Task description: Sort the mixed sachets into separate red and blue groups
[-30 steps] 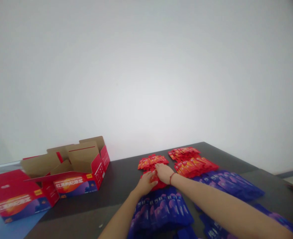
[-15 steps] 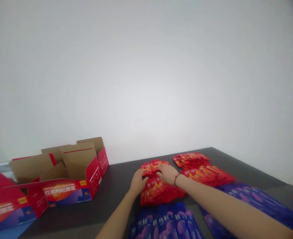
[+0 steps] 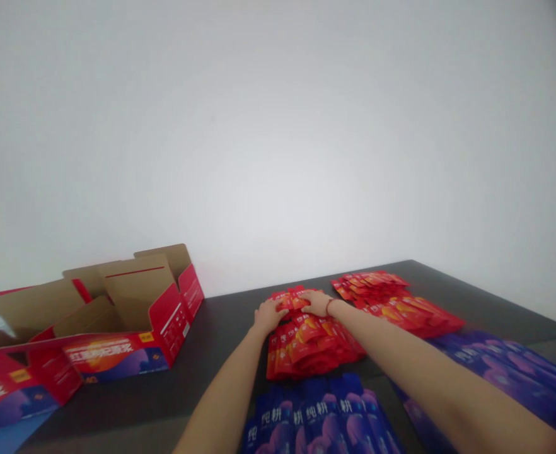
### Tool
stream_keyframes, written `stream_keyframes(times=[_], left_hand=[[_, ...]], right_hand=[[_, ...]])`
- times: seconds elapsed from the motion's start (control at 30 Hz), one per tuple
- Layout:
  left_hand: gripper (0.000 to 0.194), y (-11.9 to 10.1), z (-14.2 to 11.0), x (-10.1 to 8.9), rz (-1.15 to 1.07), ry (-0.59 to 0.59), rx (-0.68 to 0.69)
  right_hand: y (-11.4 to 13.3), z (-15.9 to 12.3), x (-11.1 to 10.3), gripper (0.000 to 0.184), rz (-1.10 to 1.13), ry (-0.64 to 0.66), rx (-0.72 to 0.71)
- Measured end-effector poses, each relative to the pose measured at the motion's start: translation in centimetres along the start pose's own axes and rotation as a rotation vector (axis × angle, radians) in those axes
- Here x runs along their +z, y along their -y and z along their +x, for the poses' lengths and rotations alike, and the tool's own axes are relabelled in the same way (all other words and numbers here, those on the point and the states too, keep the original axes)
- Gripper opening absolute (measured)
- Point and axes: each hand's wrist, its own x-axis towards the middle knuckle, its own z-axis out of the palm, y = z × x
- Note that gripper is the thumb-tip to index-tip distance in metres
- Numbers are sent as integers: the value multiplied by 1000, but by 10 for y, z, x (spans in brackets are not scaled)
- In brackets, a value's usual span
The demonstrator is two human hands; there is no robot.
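Red sachets (image 3: 312,343) lie in a loose, overlapping heap in the middle of the dark tabletop (image 3: 476,293). The left hand (image 3: 269,315) and the right hand (image 3: 316,302) both rest on the far part of this heap, palms down and fingers open, and they are not clamped on one sachet. The two hands are near each other, but apart. A red string (image 3: 330,306) goes around the right wrist. Behind the heap, to the right, lie two more groups of red sachets (image 3: 377,287). Blue sachets (image 3: 320,416) lie in rows on the near side, and more blue sachets (image 3: 495,372) lie to the right. On the left stands an open red carton (image 3: 164,321) with its brown flaps up, and just beside it is a second red carton (image 3: 13,384), cut by the picture edge. The flaps and walls hide the inside, so I cannot tell what the cartons contain.
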Motion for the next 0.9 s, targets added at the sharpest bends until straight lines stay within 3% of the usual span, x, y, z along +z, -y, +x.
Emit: stream_keyframes(times=[0.23, 0.33, 0.43, 0.57, 0.9], left_hand=[[47, -21, -8, -8, 31, -67, 33], [41, -36, -29, -15, 6, -99, 166], [38, -51, -58, -14, -29, -42, 354], [60, -57, -88, -9, -85, 51, 516], [64, -56, -106, -11, -110, 133, 463]], right_hand=[[6, -14, 6, 57, -41, -22, 36], [8, -16, 4, 57, -47, -20, 39], [9, -18, 2, 57, -42, -11, 27], [10, -24, -3, 60, -36, 6, 28], [12, -31, -12, 69, -26, 24, 43]])
